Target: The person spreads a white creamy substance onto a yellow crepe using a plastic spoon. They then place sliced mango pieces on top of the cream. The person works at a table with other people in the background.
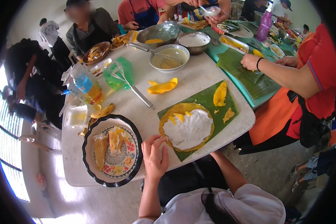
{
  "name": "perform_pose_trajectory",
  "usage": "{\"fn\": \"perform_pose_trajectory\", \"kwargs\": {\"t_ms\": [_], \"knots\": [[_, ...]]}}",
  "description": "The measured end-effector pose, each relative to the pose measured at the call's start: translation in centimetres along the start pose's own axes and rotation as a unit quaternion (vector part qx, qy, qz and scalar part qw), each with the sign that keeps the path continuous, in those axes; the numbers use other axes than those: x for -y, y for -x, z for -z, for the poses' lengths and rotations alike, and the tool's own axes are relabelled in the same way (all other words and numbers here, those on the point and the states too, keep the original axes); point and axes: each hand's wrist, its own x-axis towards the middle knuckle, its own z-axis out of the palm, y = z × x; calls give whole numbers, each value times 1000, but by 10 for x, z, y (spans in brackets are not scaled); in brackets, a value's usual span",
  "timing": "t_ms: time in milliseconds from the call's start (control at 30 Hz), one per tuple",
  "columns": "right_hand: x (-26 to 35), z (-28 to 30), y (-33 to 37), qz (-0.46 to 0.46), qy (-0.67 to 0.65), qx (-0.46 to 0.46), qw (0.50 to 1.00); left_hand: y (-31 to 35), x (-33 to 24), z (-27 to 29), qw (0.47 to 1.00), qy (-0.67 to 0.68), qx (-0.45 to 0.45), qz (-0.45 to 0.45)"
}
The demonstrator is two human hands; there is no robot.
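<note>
A round yellow crepe (209,141) lies on a green banana leaf (227,95), spread with white cream (188,130). Several mango strips (179,117) sit on its far left part. My left hand (155,155) is at the table's near edge with fingers stretched and apart; the fingertips reach the crepe's left rim, and whether they touch it I cannot tell. From the right, my right forearm (229,170) runs toward the table edge, which hides the hand. A mango slice (220,94) and a smaller yellow piece (228,115) rest on the leaf's right side.
Left of my hand stands a flowered dish (86,158) with filled, folded crepes (100,151). Beyond lie a whisk (140,97), mango pieces (163,86), a batter bowl (183,67) and bottles (89,86). People work around the tables; one in an orange apron (268,123) stands close right.
</note>
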Motion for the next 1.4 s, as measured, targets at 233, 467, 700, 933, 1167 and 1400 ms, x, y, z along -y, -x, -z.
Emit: {"fn": "perform_pose_trajectory", "kwargs": {"t_ms": [233, 467, 700, 933, 1167, 1400], "knots": [[-5, -1, 3, 4, -5, -6, 1000, 0, 2, 0, 1000, -6, -6, -17], [-8, -2, 3, 7, -7, -7, 1000, 2, 3, -1, 1000, 4, -3, -9], [-10, -3, 5, 11, -17, -7, 1000, 1, 2, 0, 1000, 13, 6, 3], [-21, -8, 4, 34, -42, -21, 998, 3, 5, -1, 1000, 16, 3, 2], [-19, -9, 1, -20, -5, 13, 1000, 1, 2, -1, 1000, 8, -1, -6], [-2, -2, 2, -35, -29, 37, 998, 1, 3, -1, 1000, 6, -3, -10]]}}
